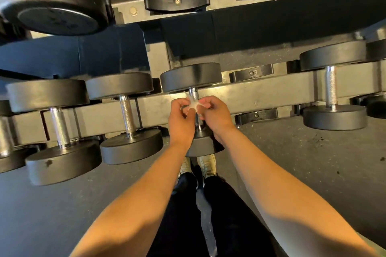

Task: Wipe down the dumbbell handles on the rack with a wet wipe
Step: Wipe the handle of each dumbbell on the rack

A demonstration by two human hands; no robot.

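The left hand (180, 123) and right hand (217, 115) each pinch an end of the limp, light wet wipe (193, 107) stretched over the knurled handle (194, 94) of a dumbbell (191, 77) on the rack (261, 94); held taut by its ends, it probably wipes without bunching.

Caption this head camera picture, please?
Left hand and right hand pinch a wet wipe across a dumbbell handle on the rack.

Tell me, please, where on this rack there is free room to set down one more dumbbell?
Free: the empty saddles on the lower tier, between the middle dumbbell, where the left hand and right hand pinch the wipe, and the right dumbbell. Two upper saddles are empty too. Crowded: the left dumbbells sit nearly touching.
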